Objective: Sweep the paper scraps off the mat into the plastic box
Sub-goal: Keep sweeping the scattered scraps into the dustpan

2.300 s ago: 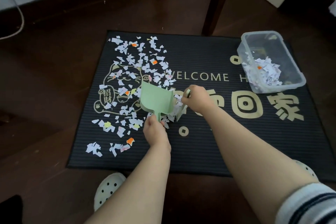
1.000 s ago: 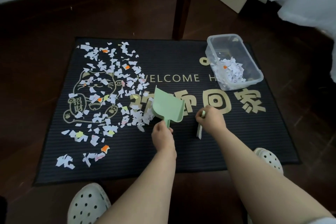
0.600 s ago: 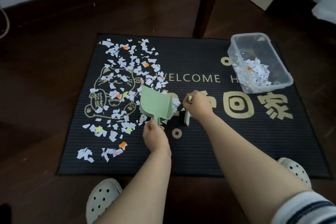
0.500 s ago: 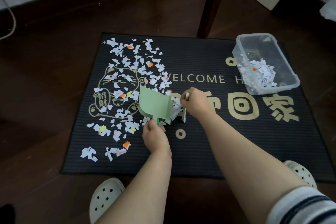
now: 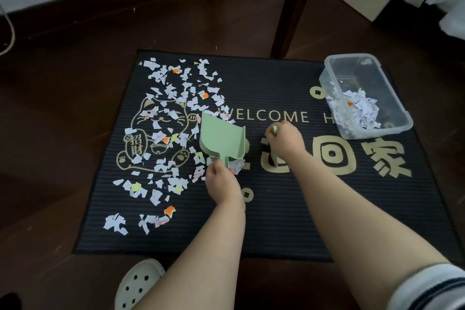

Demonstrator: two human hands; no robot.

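Ribbed mat, torn scraps, green plastic scoop.

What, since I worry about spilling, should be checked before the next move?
Left hand grips the light green plastic dustpan by its handle: ok.
Right hand holds the small green-tipped brush: ok.
White paper scraps loaded in the dustpan: ok, a clump at its handle end.
Clear rectangular plastic box open, with room: ok.
Black ribbed mat free of scraps: not ok, many lie on its left.
Load secure for carrying: cannot tell.
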